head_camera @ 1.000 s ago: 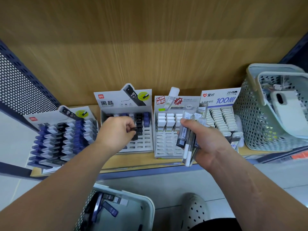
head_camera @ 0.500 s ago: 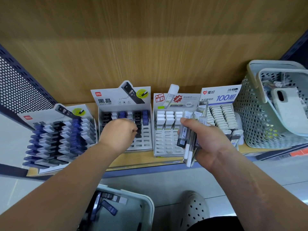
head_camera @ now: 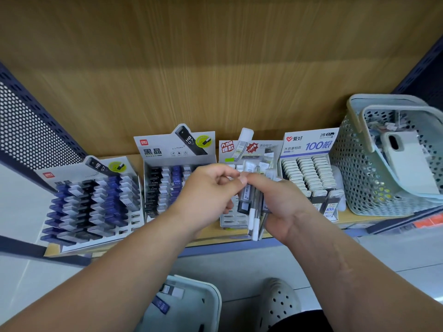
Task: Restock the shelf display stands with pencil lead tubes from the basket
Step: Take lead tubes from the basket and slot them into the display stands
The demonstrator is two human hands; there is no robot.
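Fingers of my right hand [head_camera: 282,207] clench a bundle of lead tubes [head_camera: 247,196] as ready stock; my left hand [head_camera: 206,195] pinches one tube's top, likely to draw it for the white display stand [head_camera: 231,220] beyond.

Beyond the left hand [head_camera: 206,195] we see a tan wood-grain back panel [head_camera: 215,68] rising above the light wooden shelf board [head_camera: 223,238]. Far to that hand's left stands a dark blue perforated metal side panel [head_camera: 31,130]. Below the hand we see pale grey floor tiles [head_camera: 239,267].
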